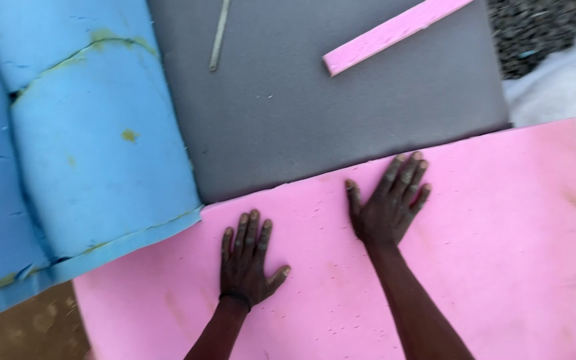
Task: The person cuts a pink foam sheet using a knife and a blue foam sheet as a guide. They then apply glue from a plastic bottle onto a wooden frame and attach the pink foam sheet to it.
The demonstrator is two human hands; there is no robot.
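A large pink foam sheet lies across the lower half of the view. My left hand rests flat on it, fingers spread, a dark band at the wrist. My right hand also presses flat on the pink sheet, its fingertips close to the sheet's far edge. Neither hand holds anything. Beyond that edge lies a grey foam sheet, partly under the pink one.
A rolled blue foam sheet with yellowish stains lies at the left, overlapping the grey one. A narrow pink foam strip and a thin pale stick lie on the grey sheet. White material sits at right; brown ground shows at lower left.
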